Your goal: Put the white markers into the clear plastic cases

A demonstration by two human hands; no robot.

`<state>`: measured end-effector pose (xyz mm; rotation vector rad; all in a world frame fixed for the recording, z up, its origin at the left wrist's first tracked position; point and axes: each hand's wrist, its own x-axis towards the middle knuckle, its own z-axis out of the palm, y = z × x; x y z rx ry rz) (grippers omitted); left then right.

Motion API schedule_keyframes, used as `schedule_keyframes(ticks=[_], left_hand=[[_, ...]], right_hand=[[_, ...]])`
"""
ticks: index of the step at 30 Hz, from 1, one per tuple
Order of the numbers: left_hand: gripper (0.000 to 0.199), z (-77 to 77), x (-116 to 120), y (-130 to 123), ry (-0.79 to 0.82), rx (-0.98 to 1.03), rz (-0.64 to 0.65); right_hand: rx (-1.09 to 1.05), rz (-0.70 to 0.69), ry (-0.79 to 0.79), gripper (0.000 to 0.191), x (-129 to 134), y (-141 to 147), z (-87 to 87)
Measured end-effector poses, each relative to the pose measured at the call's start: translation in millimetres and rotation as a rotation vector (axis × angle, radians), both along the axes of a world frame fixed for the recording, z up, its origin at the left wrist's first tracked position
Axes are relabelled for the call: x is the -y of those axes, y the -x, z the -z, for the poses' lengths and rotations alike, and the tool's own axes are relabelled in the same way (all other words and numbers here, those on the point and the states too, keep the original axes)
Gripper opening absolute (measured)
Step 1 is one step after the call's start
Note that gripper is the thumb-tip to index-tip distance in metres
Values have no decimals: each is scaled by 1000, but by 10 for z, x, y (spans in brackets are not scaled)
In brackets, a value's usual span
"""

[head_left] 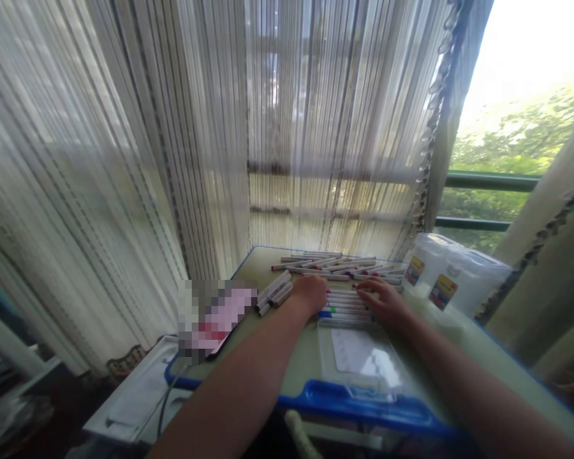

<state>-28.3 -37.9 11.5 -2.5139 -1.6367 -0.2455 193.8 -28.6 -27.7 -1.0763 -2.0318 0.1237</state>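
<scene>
A row of white-barrelled markers [347, 308] lies side by side on the table, a few with blue, green or pink ends. At the left end of this row my left hand [310, 292] is closed, its fingers curled down at a marker. My right hand [381, 298] is at the other end, thumb and fingers bent together around a marker end; the grip is partly hidden. In front of the row lies a clear plastic case [363, 360] with a white sheet inside. Behind my hands, loose markers [335, 262] are spread in a heap.
Left of my left forearm stands a small bundle of markers [273, 293], beside a pixelated pink item [227, 319]. Clear lidded containers [459, 271] with labels stand at the right. The table [488, 357] has a blue rim, and striped curtains [316, 127] hang behind it.
</scene>
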Motion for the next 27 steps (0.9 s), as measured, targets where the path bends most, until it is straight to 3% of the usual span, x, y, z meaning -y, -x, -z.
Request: schedule_keyframes(ticks=[9,18,27], left_hand=[[28,-6,34,-3,-1,-27,30],[30,0,97,33,-4,-65,84],[31,9,103,30,-15,-84,80]], right_hand=[[61,-9,-56,24,1,-3,12],[-186,171,-150,26,54,-95,21],[-140,118,-121,31,85,-13,-56]])
